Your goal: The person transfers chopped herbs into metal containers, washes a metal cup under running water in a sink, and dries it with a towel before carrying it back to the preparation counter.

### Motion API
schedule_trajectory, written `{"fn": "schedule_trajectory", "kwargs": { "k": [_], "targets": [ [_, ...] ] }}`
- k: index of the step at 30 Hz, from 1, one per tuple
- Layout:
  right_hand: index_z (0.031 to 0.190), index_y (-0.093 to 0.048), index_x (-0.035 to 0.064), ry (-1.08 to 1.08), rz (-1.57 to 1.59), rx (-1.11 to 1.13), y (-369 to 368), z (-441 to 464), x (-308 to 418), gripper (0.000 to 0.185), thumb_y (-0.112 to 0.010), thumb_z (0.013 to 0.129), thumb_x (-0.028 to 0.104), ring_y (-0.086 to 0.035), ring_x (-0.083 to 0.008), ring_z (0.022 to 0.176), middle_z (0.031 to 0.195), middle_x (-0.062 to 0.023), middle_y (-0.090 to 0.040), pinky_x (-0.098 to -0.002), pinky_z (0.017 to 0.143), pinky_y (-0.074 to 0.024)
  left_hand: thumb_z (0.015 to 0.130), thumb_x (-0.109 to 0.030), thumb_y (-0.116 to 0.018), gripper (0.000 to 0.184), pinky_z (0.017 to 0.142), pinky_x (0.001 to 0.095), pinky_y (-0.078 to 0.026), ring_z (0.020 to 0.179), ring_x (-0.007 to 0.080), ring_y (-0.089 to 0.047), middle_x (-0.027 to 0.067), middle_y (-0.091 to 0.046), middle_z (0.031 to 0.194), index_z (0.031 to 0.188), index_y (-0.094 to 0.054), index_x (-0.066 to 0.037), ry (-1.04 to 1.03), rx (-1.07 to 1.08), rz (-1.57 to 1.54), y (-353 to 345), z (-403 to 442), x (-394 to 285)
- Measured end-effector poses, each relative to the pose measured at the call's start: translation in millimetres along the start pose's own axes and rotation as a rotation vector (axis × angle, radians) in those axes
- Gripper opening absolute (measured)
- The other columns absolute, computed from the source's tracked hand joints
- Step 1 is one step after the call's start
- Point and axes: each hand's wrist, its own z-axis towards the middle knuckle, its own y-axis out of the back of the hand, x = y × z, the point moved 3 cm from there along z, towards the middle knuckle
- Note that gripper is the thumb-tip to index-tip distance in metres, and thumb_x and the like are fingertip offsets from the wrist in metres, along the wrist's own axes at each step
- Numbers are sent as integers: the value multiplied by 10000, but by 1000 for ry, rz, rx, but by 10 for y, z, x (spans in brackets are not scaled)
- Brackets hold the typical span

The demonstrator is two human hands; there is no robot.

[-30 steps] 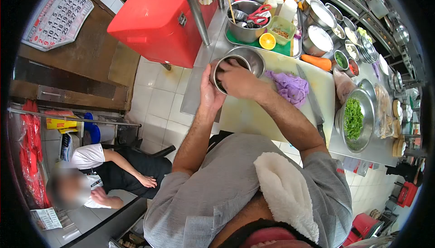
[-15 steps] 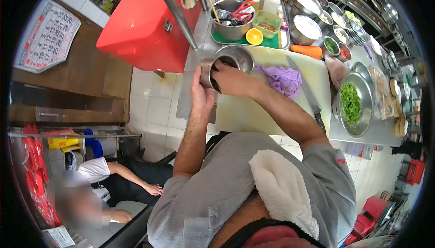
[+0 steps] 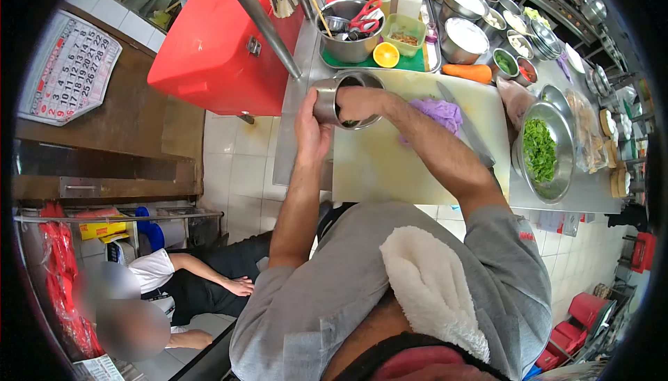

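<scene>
One steel cup [image 3: 325, 102], gripped in the left hand [image 3: 312, 132] above the far left corner of the cutting board [image 3: 410, 172], had tilted farther sideways on my feed, seemingly easing access for the right hand [image 3: 362, 104], whose grip inside I couldn't tell.

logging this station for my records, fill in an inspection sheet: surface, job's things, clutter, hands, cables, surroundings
Surface: steel counter under a pale cutting board with yellowish patches.
Job's things: metal container, tilted, mouth toward the right of the picture; dark contents mostly hidden.
Clutter: crumpled purple material and knife on the board; carrot beyond it; chopped greens in a metal bowl at right.
Hands: left hand grips the container's outside; right hand reaches into its mouth, fingertips hidden.
Cables: nothing seen.
Surroundings: red box and tiled floor at left; another person at lower left.
</scene>
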Motion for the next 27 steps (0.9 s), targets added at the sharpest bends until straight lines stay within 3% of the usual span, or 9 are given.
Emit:
{"fn": "schedule_trajectory", "kwargs": {
  "k": [6, 8, 14, 15, 17, 19, 23, 26, 27],
  "targets": [
    [966, -629, -4, 86, -79, 51, 167, -63, 24, 305, -578, 675, 74, -615, -314, 869, 938, -189, -638, -395, 751, -472, 893, -328, -554, 400, 813, 329, -483, 986, 178, -578, 77, -585, 1082, 1141, -528, -15, -72, -28, 36, 9, 118, -80],
    [940, -650, 43, 313, 6, -109, 172, -60, -81, 276, -592, 675, 94, -593, -336, 897, 940, -178, -623, -397, 807, -462, 893, -358, -545, 447, 830, 341, -489, 1015, 191, -574, 87, -574, 1120, 1170, -515, -9, -146, -69, 36, 148, 194, -130],
    [1000, -622, 63, 217, 241, -325, 112, -105, -570, 340, -619, 662, 100, -569, -317, 949, 982, -146, -607, -395, 834, -447, 892, -385, -531, 438, 890, 405, -476, 1076, 225, -552, 85, -556, 1177, 1185, -517, -60, -191, -124, -55, 389, 150, -279],
    [1000, -622, 63, 207, 239, -333, 32, -87, -614, 340, -619, 662, 100, -569, -317, 949, 982, -146, -607, -395, 834, -447, 891, -393, -534, 453, 890, 399, -479, 1084, 222, -545, 82, -555, 1173, 1201, -510, -64, -191, -137, -72, 403, 140, -295],
    [1006, -616, 67, 246, -7, -554, -104, -102, -655, 349, -609, 657, 66, -569, -308, 960, 985, -154, -607, -406, 840, -447, 892, -414, -521, 463, 903, 425, -473, 1107, 232, -534, 75, -546, 1201, 1196, -513, -65, -143, -196, -83, 505, 192, -284],
    [979, -612, 53, 206, -78, -510, -180, -84, -689, 301, -646, 680, 74, -570, -305, 870, 894, -141, -581, -397, 793, -454, 897, -421, -501, 456, 919, 441, -463, 1132, 234, -521, 80, -537, 1226, 1194, -516, -75, -143, -123, -53, 493, 178, -245],
    [947, -624, 56, 126, -26, -540, -119, 0, -698, 275, -599, 674, 32, -585, -329, 911, 982, -151, -613, -418, 805, -464, 906, -417, -478, 444, 933, 449, -454, 1147, 239, -512, 87, -529, 1241, 1199, -515, -85, -182, -144, -61, 449, 123, -268],
    [901, -637, 72, 152, 120, -827, 35, -168, -533, 192, -619, 709, 79, -594, -326, 813, 886, -126, -599, -438, 749, -468, 917, -408, -463, 425, 957, 461, -434, 1171, 241, -487, 79, -520, 1251, 1198, -512, -92, -165, -104, -127, 428, 131, -214],
    [901, -637, 72, 160, 121, -820, 20, -159, -541, 192, -619, 709, 79, -594, -326, 813, 886, -126, -599, -438, 749, -468, 917, -408, -463, 425, 957, 461, -434, 1171, 241, -487, 79, -520, 1251, 1198, -512, -92, -172, -111, -129, 413, 124, -208]
  ]
}}
